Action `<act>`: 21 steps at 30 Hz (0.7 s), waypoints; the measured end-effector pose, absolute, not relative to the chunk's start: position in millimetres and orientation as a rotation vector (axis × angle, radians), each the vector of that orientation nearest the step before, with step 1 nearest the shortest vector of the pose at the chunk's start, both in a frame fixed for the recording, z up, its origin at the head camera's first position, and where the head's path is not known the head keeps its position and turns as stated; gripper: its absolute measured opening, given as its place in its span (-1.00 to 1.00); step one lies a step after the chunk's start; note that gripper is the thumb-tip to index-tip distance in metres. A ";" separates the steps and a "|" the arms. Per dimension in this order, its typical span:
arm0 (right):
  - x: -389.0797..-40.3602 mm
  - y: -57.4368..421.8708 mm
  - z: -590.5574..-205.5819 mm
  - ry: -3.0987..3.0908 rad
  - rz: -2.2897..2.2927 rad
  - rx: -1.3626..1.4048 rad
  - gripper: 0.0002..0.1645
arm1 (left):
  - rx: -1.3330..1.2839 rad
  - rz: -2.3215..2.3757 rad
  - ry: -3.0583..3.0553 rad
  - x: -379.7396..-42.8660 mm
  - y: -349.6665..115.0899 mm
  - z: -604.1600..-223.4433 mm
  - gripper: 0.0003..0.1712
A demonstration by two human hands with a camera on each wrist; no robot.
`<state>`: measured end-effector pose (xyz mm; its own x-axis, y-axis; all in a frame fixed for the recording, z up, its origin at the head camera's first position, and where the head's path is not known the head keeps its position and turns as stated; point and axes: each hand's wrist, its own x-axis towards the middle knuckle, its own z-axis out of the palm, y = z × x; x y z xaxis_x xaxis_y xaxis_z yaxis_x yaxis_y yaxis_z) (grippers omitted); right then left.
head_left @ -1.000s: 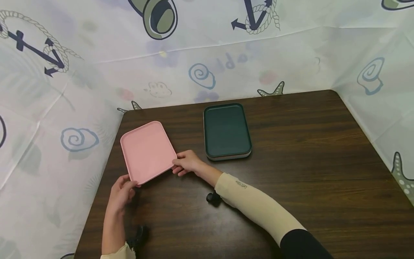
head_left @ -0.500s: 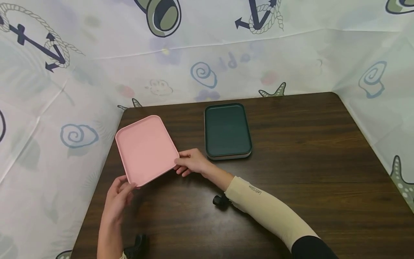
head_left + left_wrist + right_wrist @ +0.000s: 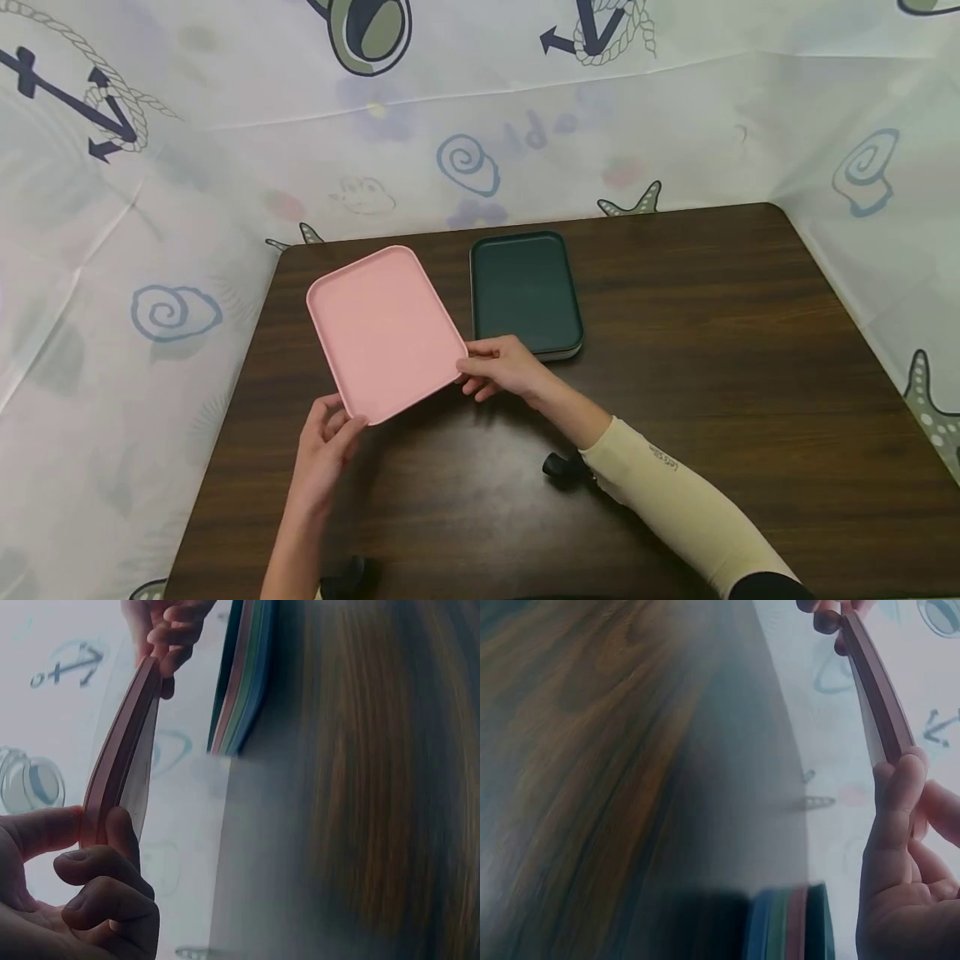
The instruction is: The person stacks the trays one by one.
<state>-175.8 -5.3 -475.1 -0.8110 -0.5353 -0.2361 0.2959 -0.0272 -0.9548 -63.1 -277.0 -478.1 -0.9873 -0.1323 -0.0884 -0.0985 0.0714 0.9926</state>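
Note:
A pink rectangular tray with a low rim is held up above the table, tilted, by both hands. My left hand pinches its near left corner, thumb on top and fingers beneath. At the near right corner, my right hand pinches the rim the same way. Each wrist view shows the tray edge-on, between thumb and fingers. Just right of the tray lies a stack of trays, with a dark green tray on top. Pink, green and blue edges of the stacked trays show below it in the left wrist view.
The dark wood table has its far edge against a white curtain printed with anchors and shells. The curtain also hangs along the left and right sides. Black wrist cameras are worn under the forearms.
Both hands have carried the pink tray rightward and somewhat upward in the head view, nearer the dark green tray. The stack has stayed in place.

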 end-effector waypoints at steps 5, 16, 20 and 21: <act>-169.7 25.7 -476.0 1.723 -1.892 -0.249 -0.45 | 0.143 -2.147 -2.299 -66.3 -259.0 -477.7 -0.60; -142.2 103.8 -484.1 1.907 -1.767 -0.285 -0.48 | -0.069 -2.240 -2.488 -68.1 -219.0 -483.1 -0.56; -124.4 127.5 -491.7 1.940 -1.744 -0.266 -0.43 | -0.172 -2.243 -2.571 -66.4 -204.5 -489.6 -0.55; -119.6 132.5 -494.1 1.936 -1.745 -0.257 -0.42 | -0.196 -2.234 -2.598 -66.3 -201.4 -491.0 -0.55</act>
